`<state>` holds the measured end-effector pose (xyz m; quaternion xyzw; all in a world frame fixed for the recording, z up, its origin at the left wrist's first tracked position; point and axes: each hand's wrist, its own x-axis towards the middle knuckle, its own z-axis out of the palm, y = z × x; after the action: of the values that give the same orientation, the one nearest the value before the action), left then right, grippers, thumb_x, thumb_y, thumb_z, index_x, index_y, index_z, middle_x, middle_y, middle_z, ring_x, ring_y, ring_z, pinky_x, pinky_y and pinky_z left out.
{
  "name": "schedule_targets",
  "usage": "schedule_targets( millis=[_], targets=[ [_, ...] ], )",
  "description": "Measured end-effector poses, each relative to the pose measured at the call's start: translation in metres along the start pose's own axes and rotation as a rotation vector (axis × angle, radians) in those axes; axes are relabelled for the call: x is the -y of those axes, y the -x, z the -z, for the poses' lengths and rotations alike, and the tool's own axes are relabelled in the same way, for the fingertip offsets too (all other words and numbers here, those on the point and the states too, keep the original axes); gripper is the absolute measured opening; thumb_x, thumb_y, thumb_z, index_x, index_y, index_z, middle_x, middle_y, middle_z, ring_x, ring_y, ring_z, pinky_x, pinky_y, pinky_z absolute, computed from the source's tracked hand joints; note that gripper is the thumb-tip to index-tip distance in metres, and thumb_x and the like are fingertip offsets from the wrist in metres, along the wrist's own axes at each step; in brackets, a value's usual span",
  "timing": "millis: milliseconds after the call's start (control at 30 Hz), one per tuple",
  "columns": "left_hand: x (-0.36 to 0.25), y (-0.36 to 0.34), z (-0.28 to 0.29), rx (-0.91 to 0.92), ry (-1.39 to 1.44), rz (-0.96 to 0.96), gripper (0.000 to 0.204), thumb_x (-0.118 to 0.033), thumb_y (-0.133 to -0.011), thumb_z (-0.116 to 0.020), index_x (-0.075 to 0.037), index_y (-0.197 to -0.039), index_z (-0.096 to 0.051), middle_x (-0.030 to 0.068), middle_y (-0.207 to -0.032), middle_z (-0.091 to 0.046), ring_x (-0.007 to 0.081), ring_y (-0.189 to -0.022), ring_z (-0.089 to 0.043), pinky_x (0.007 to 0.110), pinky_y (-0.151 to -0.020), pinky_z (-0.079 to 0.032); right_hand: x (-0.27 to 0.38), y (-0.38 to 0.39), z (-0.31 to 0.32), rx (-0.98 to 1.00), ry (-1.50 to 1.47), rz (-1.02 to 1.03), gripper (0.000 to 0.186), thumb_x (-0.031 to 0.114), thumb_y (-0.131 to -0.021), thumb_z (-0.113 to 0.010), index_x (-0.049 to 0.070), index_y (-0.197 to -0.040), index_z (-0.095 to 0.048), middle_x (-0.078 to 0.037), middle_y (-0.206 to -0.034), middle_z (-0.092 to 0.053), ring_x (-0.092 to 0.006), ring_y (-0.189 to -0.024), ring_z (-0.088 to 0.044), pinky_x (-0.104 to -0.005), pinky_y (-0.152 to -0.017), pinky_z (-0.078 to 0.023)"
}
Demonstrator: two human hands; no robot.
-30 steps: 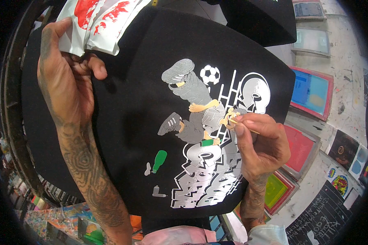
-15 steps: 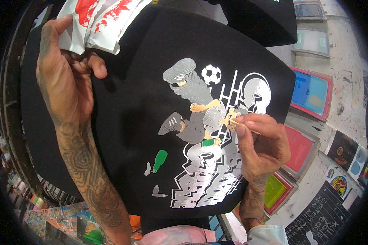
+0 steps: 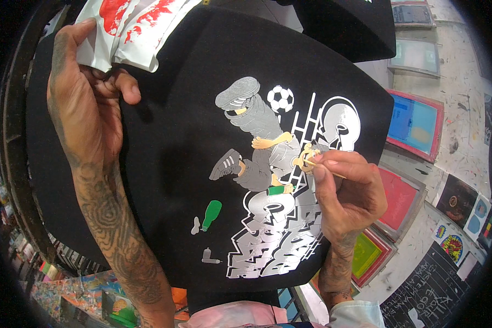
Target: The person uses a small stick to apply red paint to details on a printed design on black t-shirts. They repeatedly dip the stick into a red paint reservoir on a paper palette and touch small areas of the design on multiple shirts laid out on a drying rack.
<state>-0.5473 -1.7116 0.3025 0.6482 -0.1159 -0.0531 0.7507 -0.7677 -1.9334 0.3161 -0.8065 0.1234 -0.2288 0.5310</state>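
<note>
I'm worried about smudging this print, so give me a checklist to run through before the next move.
1. Right hand has a grip on the thin stick: ok, pinched between thumb and fingers.
2. Stick tip at the printed face: ok; whether it touches, cannot tell.
3. Left hand holds the red-smeared white sheet: ok.
4. Sheet away from the print: ok, off to the upper left.
5. Black fabric smooth around the print: ok, no folds seen there.
6. Print dry: cannot tell.
</note>
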Motion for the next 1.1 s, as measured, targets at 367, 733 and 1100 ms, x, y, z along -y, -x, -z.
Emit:
schedule_targets(
  millis=[367, 733, 1100],
  targets=[
    [0.0008, -0.0011, 0.0039, 0.006, 0.010, 0.026, 0.047, -0.035, -0.106, -0.045, 0.005, -0.128, -0.052, 0.0204, -0.093, -0.067, 0.0130, -0.056, -0.066, 0.020, -0.045, -0.055, -0.0003, -0.0010, -0.0002, 0.000, 0.010, 0.010, 0.020, -0.011, -0.080, -0.071, -0.003, -0.097, -0.065, -0.018, -0.092, -0.071, -0.0160, -0.082, -0.070, -0.0249, -0.066, -0.055],
    [0.0018, -0.0007, 0.0019, 0.016, -0.030, -0.001, 0.048, -0.037, -0.106, -0.045, 0.005, -0.128, -0.051, 0.0186, -0.093, -0.067, 0.0121, -0.056, -0.065, 0.020, -0.046, -0.055, 0.0008, -0.0007, -0.0017, -0.024, -0.018, -0.026, 0.020, -0.012, -0.079, -0.071, -0.003, -0.096, -0.066, -0.018, -0.092, -0.071, -0.0162, -0.082, -0.069, -0.0244, -0.066, -0.055],
    [0.0022, -0.0013, -0.0005, -0.004, -0.045, -0.006, 0.045, -0.035, -0.106, -0.044, 0.004, -0.127, -0.051, 0.0181, -0.094, -0.067, 0.0114, -0.054, -0.064, 0.019, -0.047, -0.055, 0.0000, -0.0011, -0.0007, -0.005, 0.004, -0.028, 0.020, -0.012, -0.079, -0.072, -0.003, -0.096, -0.066, -0.017, -0.091, -0.071, -0.0154, -0.081, -0.069, -0.0236, -0.065, -0.055]
  ],
)
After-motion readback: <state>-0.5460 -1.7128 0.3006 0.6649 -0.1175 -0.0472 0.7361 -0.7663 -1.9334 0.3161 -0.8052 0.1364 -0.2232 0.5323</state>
